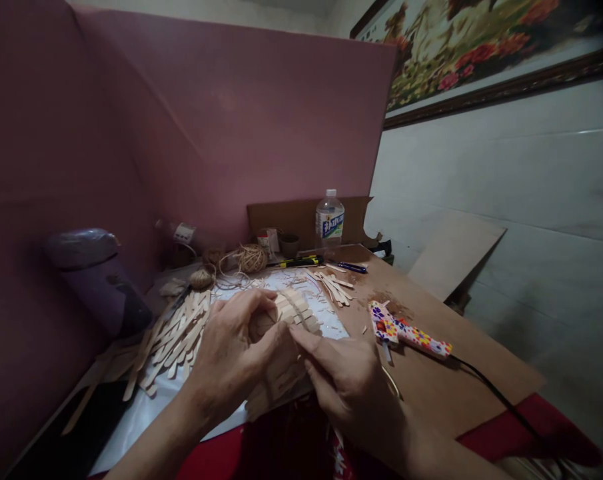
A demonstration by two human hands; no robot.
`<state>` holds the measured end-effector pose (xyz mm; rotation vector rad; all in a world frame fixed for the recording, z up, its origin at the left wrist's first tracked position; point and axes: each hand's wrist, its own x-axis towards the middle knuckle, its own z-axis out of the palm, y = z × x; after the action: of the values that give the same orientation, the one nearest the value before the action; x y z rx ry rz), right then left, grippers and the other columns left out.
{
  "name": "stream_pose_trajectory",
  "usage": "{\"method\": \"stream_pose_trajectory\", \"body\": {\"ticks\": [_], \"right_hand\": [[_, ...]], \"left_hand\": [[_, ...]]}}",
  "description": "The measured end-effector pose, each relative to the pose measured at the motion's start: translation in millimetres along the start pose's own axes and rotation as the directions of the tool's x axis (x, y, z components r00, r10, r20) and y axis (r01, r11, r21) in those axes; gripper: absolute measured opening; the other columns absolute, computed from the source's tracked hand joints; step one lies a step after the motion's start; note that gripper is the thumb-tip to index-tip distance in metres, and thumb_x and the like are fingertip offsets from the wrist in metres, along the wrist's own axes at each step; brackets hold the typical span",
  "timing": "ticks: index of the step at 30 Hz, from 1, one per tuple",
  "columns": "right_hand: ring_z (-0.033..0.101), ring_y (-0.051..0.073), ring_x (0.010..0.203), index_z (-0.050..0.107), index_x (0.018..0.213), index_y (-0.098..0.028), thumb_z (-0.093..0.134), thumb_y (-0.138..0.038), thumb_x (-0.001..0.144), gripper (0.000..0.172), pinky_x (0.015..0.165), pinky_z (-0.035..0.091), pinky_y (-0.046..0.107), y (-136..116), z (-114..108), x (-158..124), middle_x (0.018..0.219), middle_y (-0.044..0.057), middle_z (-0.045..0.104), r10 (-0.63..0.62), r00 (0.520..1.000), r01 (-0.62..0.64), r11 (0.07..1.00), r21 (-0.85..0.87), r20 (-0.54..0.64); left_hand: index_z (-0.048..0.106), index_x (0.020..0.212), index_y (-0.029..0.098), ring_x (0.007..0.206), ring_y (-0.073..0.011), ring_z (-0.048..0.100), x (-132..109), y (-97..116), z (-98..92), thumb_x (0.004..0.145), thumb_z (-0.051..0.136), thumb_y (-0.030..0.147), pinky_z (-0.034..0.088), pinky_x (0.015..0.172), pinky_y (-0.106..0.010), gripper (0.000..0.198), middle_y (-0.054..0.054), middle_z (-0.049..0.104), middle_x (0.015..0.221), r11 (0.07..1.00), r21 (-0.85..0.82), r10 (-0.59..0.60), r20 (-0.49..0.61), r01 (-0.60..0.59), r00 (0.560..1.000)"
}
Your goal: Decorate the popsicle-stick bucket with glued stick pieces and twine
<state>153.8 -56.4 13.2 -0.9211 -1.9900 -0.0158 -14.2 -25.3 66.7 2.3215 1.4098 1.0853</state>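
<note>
My left hand point(241, 340) is wrapped round a craft piece of pale wooden popsicle sticks point(294, 310), set side by side in a curved form with a twine-like band across it. My right hand point(354, 387) is closed at the near right side of the piece, its thumb and forefinger pinched against it. What lies between those fingertips is hidden. A thin gold-coloured curved strip point(392, 383) shows just beyond the right hand; I cannot make out what it is. The lower part of the piece is in shadow between my hands.
Loose popsicle sticks point(181, 340) are heaped at left, with more sticks point(336, 288) behind. A floral glue gun point(406, 333) lies at right, its cord trailing off the board. Twine point(251, 259), a yellow-black utility knife point(301, 261), a blue pen-like tool point(352, 267) and a bottle point(330, 223) are behind.
</note>
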Motion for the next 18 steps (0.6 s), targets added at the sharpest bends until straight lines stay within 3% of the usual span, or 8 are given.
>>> {"method": "stream_pose_trajectory", "body": {"ticks": [7, 9, 11, 14, 18], "right_hand": [[0.056, 0.018, 0.049, 0.056, 0.121, -0.006, 0.043, -0.017, 0.087, 0.038, 0.046, 0.039, 0.031, 13, -6, 4, 0.060, 0.006, 0.064, -0.224, 0.971, 0.238, 0.929, -0.284, 0.083], [0.055, 0.018, 0.049, 0.056, 0.121, -0.007, 0.045, -0.019, 0.086, 0.038, 0.046, 0.037, 0.030, 15, -9, 5, 0.061, 0.006, 0.064, -0.234, 0.966, 0.257, 0.927, -0.272, 0.114], [0.058, 0.016, 0.054, 0.056, 0.121, -0.011, 0.046, -0.018, 0.087, 0.036, 0.049, 0.040, 0.029, 16, -10, 5, 0.067, 0.005, 0.067, -0.172, 0.979, 0.188, 0.972, -0.145, 0.113], [0.062, 0.012, 0.060, 0.058, 0.114, -0.018, 0.047, -0.014, 0.088, 0.029, 0.058, 0.045, 0.024, 16, -9, 2, 0.076, 0.002, 0.069, 0.016, 1.000, -0.016, 0.998, 0.057, 0.008], [0.062, 0.012, 0.063, 0.062, 0.096, -0.020, 0.051, -0.017, 0.087, 0.015, 0.060, 0.046, 0.023, 12, -3, -1, 0.077, 0.001, 0.069, 0.223, 0.973, -0.210, 0.965, 0.157, -0.067]], "left_hand": [[0.057, 0.082, 0.024, 0.095, -0.0225, 0.054, 0, -1, 1.5, 0.078, 0.056, 0.032, 0.037, 0.083, -0.041, 0.009, 0.001, 0.065, 0.104, 1.000, -0.003, 0.008, -0.011, -0.008, 1.000], [0.057, 0.083, 0.024, 0.097, -0.0226, 0.054, 0, -2, 2.1, 0.078, 0.056, 0.032, 0.037, 0.084, -0.041, 0.009, 0.000, 0.065, 0.104, 1.000, -0.012, 0.000, -0.011, 0.000, 1.000], [0.057, 0.082, 0.024, 0.097, -0.0226, 0.054, 1, -3, 2.3, 0.078, 0.056, 0.032, 0.038, 0.084, -0.041, 0.009, 0.000, 0.064, 0.104, 1.000, -0.024, -0.011, -0.004, 0.010, 1.000], [0.057, 0.082, 0.024, 0.097, -0.0222, 0.054, 1, -4, 1.9, 0.078, 0.055, 0.031, 0.038, 0.084, -0.040, 0.008, 0.001, 0.064, 0.105, 0.999, -0.034, -0.026, 0.010, 0.027, 1.000], [0.057, 0.084, 0.025, 0.100, -0.0226, 0.053, 0, -4, 1.5, 0.077, 0.055, 0.031, 0.037, 0.087, -0.041, 0.009, 0.001, 0.063, 0.107, 0.999, -0.017, -0.040, 0.004, 0.040, 0.999]]}}
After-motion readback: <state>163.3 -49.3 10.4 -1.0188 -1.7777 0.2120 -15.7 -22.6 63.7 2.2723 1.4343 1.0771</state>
